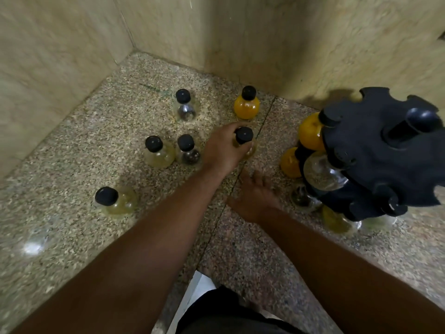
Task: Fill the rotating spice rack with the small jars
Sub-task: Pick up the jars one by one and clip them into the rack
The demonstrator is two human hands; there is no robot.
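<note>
Black-capped jar [244, 135]: left hand [222, 150] grips it; right hand [255, 201] splayed, holds nothing, just left of rack [385, 150].

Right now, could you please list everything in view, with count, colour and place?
Orange jar: 1, orange, black cap, far floor near the wall.
Clear jars: 2, dark contents, black caps, floor centre-left.
Yellow jars: 2, pale yellow, black caps, floor left.
Held jar: 1, pale yellow, black cap, in the left hand.
Rack: 1, black, right side.
Rack jars: at least 6 seen, orange, clear or yellow, on the rack's left side; others may be hidden.
Floor: speckled grey stone.
Walls: beige, behind.
Left hand: grips the held jar.
Right hand: open, low beside the rack.
</note>
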